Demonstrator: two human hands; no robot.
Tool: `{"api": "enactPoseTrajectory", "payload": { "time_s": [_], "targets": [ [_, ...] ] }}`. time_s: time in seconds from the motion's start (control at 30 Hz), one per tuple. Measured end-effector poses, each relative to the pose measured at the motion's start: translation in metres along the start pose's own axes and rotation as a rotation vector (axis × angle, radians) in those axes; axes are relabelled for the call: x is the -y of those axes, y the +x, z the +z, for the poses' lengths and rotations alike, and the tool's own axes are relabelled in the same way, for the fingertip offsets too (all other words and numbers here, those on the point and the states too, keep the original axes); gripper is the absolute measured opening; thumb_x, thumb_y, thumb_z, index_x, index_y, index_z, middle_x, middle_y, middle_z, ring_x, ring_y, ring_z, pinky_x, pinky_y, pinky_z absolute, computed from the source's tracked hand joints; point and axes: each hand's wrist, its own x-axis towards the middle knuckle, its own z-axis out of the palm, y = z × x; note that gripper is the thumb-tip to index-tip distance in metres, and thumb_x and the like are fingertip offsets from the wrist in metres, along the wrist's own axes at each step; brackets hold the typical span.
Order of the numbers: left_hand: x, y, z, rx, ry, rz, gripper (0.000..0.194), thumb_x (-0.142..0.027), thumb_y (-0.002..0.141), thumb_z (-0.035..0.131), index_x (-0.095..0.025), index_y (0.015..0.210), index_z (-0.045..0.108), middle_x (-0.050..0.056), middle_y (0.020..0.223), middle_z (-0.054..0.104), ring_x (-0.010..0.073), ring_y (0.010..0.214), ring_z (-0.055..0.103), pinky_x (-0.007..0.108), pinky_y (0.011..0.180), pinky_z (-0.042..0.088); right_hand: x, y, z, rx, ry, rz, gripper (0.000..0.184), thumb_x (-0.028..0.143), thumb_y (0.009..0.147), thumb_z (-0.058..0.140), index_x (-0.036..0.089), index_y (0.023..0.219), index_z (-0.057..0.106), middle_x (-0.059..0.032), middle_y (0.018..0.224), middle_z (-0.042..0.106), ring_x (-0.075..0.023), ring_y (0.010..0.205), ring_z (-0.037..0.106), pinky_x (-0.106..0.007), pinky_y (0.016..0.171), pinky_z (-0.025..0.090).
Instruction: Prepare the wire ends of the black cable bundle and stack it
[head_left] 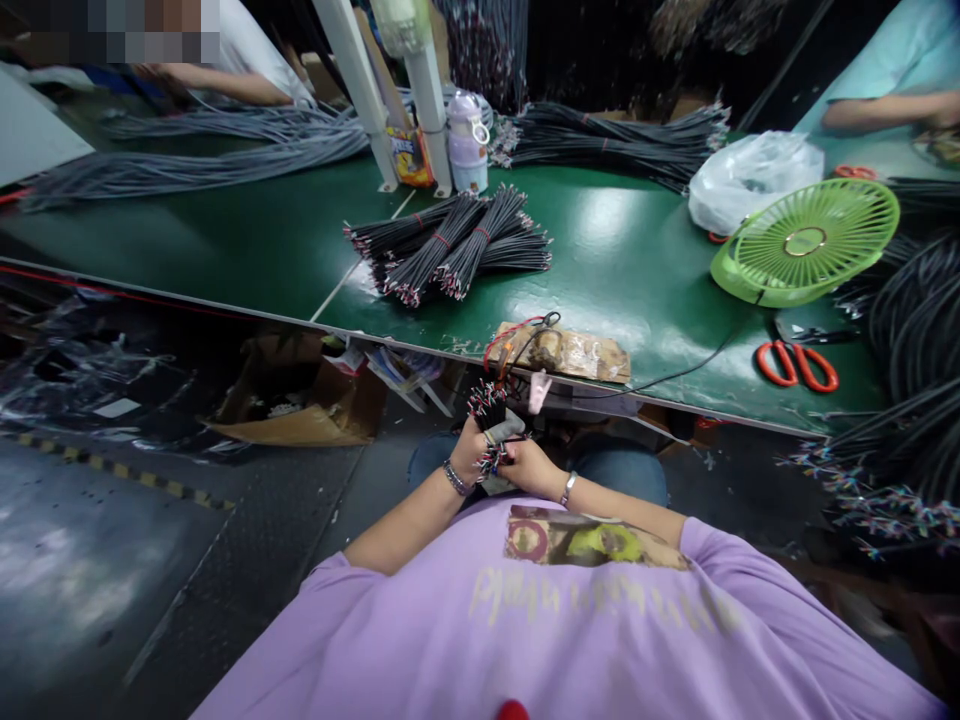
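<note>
My left hand (471, 452) is closed around a bundle of black cables (489, 404) whose stripped coloured tips point up, just below the table edge. My right hand (529, 465) is closed too, pinching the wire ends at the bundle's lower part, touching the left hand. Both wrists wear bracelets. The hands sit over my lap, in front of a taped brown block (570, 350) with red and black leads on the table edge.
On the green table (622, 260) lie tied cable bundles (450, 245), a green fan (806, 240), red scissors (796, 364), a plastic bag (750, 175) and a bottle (467, 140). More cables hang at right (900, 440). Other people's arms show at far left and right. A cardboard box (292, 400) sits under the table.
</note>
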Motion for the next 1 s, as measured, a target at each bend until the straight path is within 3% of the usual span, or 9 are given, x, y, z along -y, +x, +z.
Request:
{"api": "enactPoseTrajectory", "payload": {
  "time_s": [0.13,0.23,0.37,0.5,0.73,0.83,1.0],
  "targets": [
    [-0.01,-0.002,-0.004,-0.007,0.028,-0.022,0.034,-0.044,0.064,0.074,-0.013,0.071,0.062,0.001,0.059,0.059,0.0114,0.055,0.056,0.024,0.052,0.045,0.009,-0.002,-0.011,0.062,-0.152,-0.079,0.021,0.012,0.058,0.068,0.017,0.078,0.063,-0.0005,0.081,0.065,-0.018,0.079,0.058,-0.033,0.08,0.046],
    [-0.023,-0.002,-0.005,0.003,0.115,-0.038,0.035,-0.043,0.062,0.076,-0.012,0.068,0.06,0.0,0.058,0.057,0.0094,0.052,0.052,0.023,0.052,0.043,0.02,-0.008,-0.027,-0.017,-0.129,-0.153,0.03,0.014,0.065,0.064,0.018,0.096,0.065,-0.0026,0.096,0.066,-0.0194,0.09,0.058,-0.036,0.089,0.043],
    [-0.035,0.0,-0.01,0.13,0.257,-0.044,0.033,-0.041,0.064,0.076,-0.012,0.068,0.06,-0.001,0.059,0.056,0.0082,0.053,0.05,0.022,0.053,0.042,0.042,-0.022,-0.04,-0.19,0.056,-0.136,0.021,0.029,0.08,0.057,0.02,0.096,0.066,-0.0019,0.088,0.066,-0.0177,0.086,0.058,-0.033,0.084,0.046],
    [-0.038,-0.001,-0.011,0.276,0.298,-0.104,0.032,-0.04,0.067,0.074,-0.011,0.073,0.062,0.001,0.063,0.06,0.0101,0.058,0.053,0.022,0.056,0.045,0.057,-0.031,-0.039,-0.226,0.196,-0.114,0.021,0.033,0.073,0.068,0.02,0.089,0.067,-0.0005,0.079,0.064,-0.0157,0.077,0.058,-0.029,0.076,0.047],
    [-0.033,-0.004,-0.011,0.441,0.372,-0.145,0.034,-0.034,0.067,0.075,-0.011,0.091,0.069,0.006,0.08,0.068,0.0159,0.074,0.059,0.027,0.069,0.049,0.059,-0.029,-0.032,-0.233,0.26,-0.127,0.024,0.035,0.064,0.076,0.018,0.076,0.063,0.0027,0.065,0.058,-0.0106,0.057,0.051,-0.025,0.059,0.045],
    [-0.032,-0.006,-0.011,0.391,0.347,-0.152,0.034,-0.034,0.069,0.073,-0.011,0.094,0.068,0.006,0.082,0.069,0.0169,0.077,0.061,0.028,0.073,0.049,0.06,-0.029,-0.033,-0.275,0.268,-0.138,0.023,0.035,0.064,0.076,0.017,0.075,0.065,0.0019,0.067,0.061,-0.0107,0.059,0.053,-0.025,0.061,0.046],
    [-0.036,-0.01,-0.001,0.15,0.248,-0.088,0.026,-0.036,0.071,0.072,-0.013,0.085,0.069,0.004,0.08,0.069,0.0153,0.075,0.062,0.029,0.075,0.05,0.061,-0.027,-0.039,-0.316,0.367,-0.125,0.026,0.034,0.059,0.079,0.016,0.071,0.065,0.0015,0.064,0.063,-0.0111,0.061,0.056,-0.025,0.062,0.046]
  ]
}}
